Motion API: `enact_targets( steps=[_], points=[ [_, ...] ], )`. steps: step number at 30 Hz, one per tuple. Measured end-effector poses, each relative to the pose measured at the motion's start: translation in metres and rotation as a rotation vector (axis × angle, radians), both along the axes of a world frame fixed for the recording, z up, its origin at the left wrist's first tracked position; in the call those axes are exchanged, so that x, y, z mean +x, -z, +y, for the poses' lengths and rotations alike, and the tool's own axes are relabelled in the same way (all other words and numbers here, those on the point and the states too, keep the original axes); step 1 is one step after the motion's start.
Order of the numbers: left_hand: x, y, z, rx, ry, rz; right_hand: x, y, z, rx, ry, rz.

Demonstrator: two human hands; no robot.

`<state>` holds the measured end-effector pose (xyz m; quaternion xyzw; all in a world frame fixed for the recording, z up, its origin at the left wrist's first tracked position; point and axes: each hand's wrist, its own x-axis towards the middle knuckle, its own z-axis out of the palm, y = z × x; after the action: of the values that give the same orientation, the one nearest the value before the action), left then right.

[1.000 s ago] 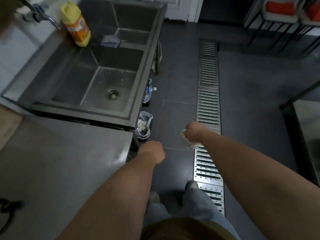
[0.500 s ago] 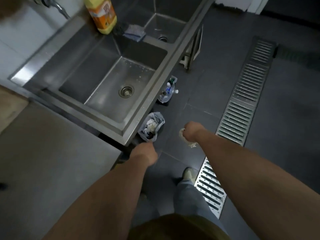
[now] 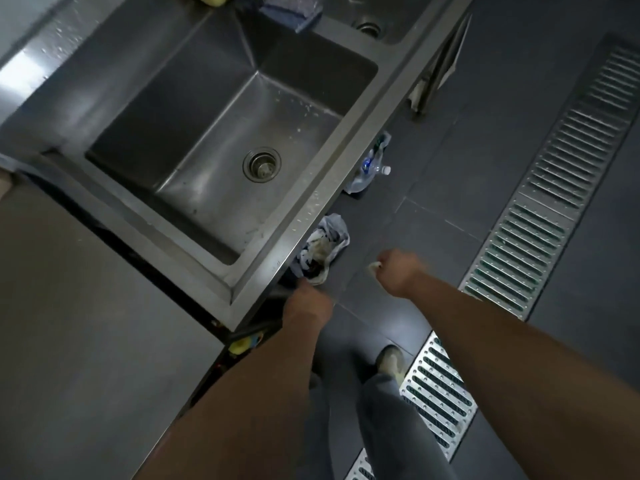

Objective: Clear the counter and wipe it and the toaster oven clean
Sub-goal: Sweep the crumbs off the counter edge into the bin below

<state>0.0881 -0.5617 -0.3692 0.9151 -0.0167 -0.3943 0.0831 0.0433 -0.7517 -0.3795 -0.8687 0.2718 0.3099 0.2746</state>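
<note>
The dark tiled floor fills the right half of the view, and a long metal drain grate is set into it on a slant. The steel bench takes up the lower left. Beyond it a steel sink is seen, with its drain in the basin floor and water drops on its rim. A second basin is partly seen at the top, with a blue cloth lying on the divider.

Both forearms are stretched out over the floor. The right hand is curled into a fist, and a pale crumpled wad is gripped in it, only an edge of it being seen. The left hand is held just beside the sink's front corner; its fingers are hidden, so whether they are curled or spread cannot be told.

A bag of rubbish stands on the floor below the sink's edge, near the left hand. A plastic bottle lies further along. One shoe is seen beside the grate.
</note>
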Motion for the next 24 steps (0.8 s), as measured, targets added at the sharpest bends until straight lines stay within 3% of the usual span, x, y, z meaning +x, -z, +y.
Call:
enact_targets(
  steps=[2, 6, 13, 24],
  points=[
    [0.011, 0.05, 0.001, -0.062, -0.047, 0.018, 0.017, 0.03, 0.001, 0.007, -0.006, -0.007],
    [0.036, 0.103, 0.001, -0.043, -0.337, 0.026, 0.051, 0.089, 0.008, 0.008, -0.078, -0.028],
    [0.067, 0.224, 0.009, -0.014, -0.405, -0.027, 0.089, 0.191, 0.023, -0.043, -0.237, -0.104],
    [0.086, 0.404, -0.003, -0.089, -0.691, -0.098, 0.086, 0.317, 0.025, 0.046, -0.03, -0.296]
  ],
)
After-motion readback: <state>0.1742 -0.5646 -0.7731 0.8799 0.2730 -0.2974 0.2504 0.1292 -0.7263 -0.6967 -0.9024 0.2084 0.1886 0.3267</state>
